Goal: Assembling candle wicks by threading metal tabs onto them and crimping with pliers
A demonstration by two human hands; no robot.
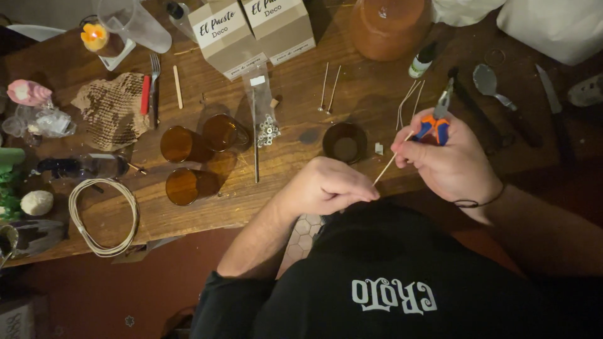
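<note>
Both hands pinch a wick point(391, 164) beside amber jars point(188, 185) and pliers point(438, 116).

A dark wooden table point(295, 163) carries the lot. Three amber glass jars point(188, 185) stand grouped left of centre, a fourth amber glass jar point(345, 143) apart to their right. A coil of pale cord point(103, 216) lies near the left front edge. Behind the jars sit a crumpled brown honeycomb paper sheet point(112, 110), a steel fork point(154, 81), a clear bag of small metal washers point(265, 110), two brown cardboard boxes point(254, 31) and a steel spoon point(491, 85).
</note>
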